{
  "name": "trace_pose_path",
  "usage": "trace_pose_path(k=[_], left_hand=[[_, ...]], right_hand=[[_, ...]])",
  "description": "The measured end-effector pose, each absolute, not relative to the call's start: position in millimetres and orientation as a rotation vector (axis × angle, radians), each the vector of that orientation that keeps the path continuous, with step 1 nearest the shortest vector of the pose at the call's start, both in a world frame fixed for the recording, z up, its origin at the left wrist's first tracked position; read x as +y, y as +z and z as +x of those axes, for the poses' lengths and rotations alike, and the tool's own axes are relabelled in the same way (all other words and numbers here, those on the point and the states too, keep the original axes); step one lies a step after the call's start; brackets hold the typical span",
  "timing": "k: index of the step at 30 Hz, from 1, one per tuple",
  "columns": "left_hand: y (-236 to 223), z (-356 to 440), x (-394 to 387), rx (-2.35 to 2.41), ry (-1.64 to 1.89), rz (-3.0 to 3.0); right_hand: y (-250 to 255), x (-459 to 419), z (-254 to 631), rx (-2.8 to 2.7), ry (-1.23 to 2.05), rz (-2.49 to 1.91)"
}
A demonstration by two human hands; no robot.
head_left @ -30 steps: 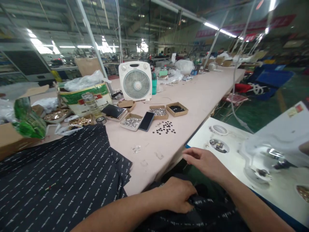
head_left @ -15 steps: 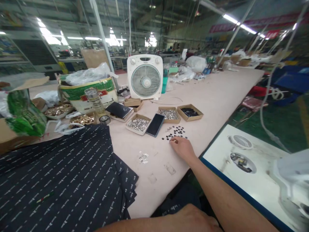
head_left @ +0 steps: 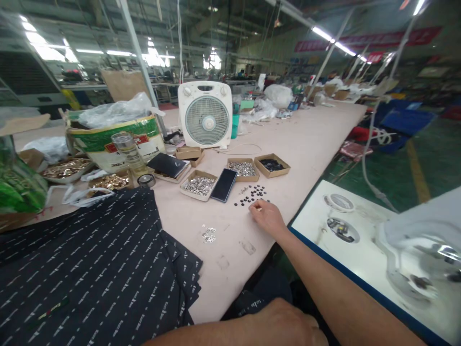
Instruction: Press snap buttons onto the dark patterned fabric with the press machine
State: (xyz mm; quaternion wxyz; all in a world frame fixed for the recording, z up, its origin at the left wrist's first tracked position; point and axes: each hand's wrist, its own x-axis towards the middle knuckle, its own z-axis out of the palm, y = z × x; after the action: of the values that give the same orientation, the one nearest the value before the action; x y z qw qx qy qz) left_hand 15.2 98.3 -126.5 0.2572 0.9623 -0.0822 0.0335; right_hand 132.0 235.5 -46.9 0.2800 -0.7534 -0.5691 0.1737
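Note:
My right hand [head_left: 267, 217] rests low over the table, fingertips pinched together just in front of scattered black snap buttons [head_left: 248, 201]. Whatever the pinch holds is too small to make out. My left hand [head_left: 288, 326] is at the bottom edge, back upward and fingers curled under, so its grip is hidden. Behind it lies dark printed fabric [head_left: 257, 303] below the table edge. A loose group of small silver rings [head_left: 209, 234] lies to the left of my right hand. Dark fabric sheets [head_left: 108, 269] with white lettering are stacked at the left.
Beyond the buttons are a phone [head_left: 224, 185], a box of silver parts [head_left: 199, 186], another such box [head_left: 242, 169] and a box of black pieces [head_left: 272, 165]. A fan [head_left: 207, 117] stands behind. On the right is a white machine [head_left: 425, 245] on its own tabletop [head_left: 313, 223].
The camera has turned slightly right, so the scene shifts left in view. My right hand stays by the black buttons with its fingertips pinched, and my left hand keeps nearly the same place.

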Motion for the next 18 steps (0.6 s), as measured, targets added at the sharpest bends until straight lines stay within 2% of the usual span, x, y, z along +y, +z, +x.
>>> trace_pose_path(k=[3, 7, 12, 18], left_hand=[[-109, 8, 100, -0.144, 0.076, 2.636], [-86, -3, 94, -0.149, 0.095, 2.647], [-74, -12, 70, -0.363, 0.093, 2.778], [-73, -26, 42, -0.556, 0.115, 2.863]], right_hand=[[-35, 180, 147, -1.441, 0.643, -1.943], [-37, 63, 168, -1.152, 0.855, -1.862], [-60, -69, 148, -0.915, 0.84, -1.929], [-64, -135, 109, -0.73, 0.792, -1.905]])
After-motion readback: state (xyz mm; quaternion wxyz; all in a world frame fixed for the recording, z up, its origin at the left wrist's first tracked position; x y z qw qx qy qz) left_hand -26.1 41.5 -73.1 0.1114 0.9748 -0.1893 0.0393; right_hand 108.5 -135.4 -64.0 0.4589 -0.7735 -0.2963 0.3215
